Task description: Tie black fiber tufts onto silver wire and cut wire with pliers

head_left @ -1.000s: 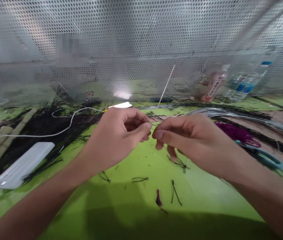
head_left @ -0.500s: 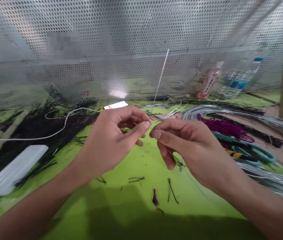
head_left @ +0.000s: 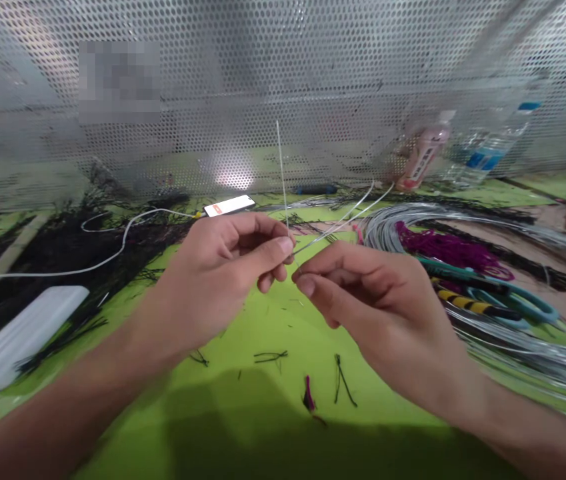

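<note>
Over the green tabletop [head_left: 233, 413], my left hand [head_left: 243, 267] pinches thin metal wire [head_left: 283, 170] between thumb and forefinger. One length of it rises nearly straight up from the fingertips, and two more strands slant off to the upper right behind my other hand. My right hand [head_left: 357, 293] is closed in a pinch just to the right, its thumb and forefinger on a short wire end at the lower side of the crossing. The fingertips of both hands are a small gap apart. How the strands join is hidden by my left fingers.
A large coil of wire [head_left: 527, 353] lies at the right, around purple yarn [head_left: 453, 253] and blue-handled pliers [head_left: 537, 303]. Two bottles lean by the perforated metal panel [head_left: 263, 80]. A phone [head_left: 229, 205], white power bank [head_left: 27, 337] and black fibre bundles are at the left.
The upright wire has swung from a right lean to nearly vertical. The two slanted strands now stand out longer to the upper right. My right fingers have shifted slightly left and down.
</note>
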